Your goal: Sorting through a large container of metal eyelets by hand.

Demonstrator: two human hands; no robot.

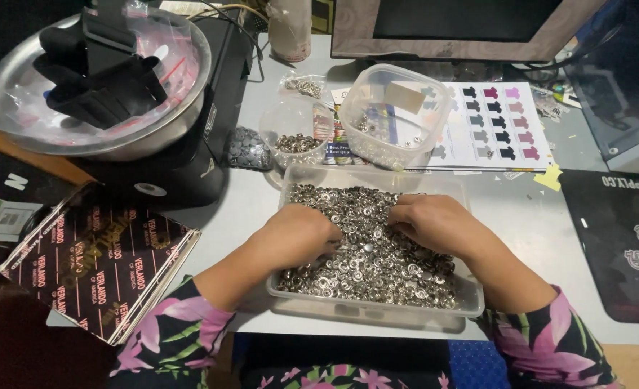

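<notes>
At the far left, a dark glossy box point(99, 263) patterned with repeated gold lettering is lying tilted over the edge of the grey table point(528, 238). Behind it, a steel bowl point(16, 108) is sitting on a black machine point(189, 166), holding black pieces and clear plastic bags with red strips.

In the middle, a clear rectangular tray point(471, 292) is resting on the table, filled with small silver metal rings point(377, 263). The left hand point(298, 234) is pressing palm-down into the left side of the pile, its fingers curling into the rings; whether it is actually gripping any is hidden. The right hand point(435, 223) is lying on the right side of the pile, fingers bent and tips buried among the rings, and its hold cannot be told either. The two hands are sitting near each other, with a strip of rings showing between them. Both forearms are coming out of dark sleeves with pink flowers.

Just behind the tray, a small round clear cup point(294, 130) is holding a few more silver pieces, and a clear square tub point(391, 115) is standing beside it on a colourful printed leaflet. To the right, a white sheet point(499, 126) showing rows of small shirt shapes in black, grey, pink and purple is lying flat. At the far right, a black mat point(622, 245) with pale lettering is covering the table's edge.
</notes>
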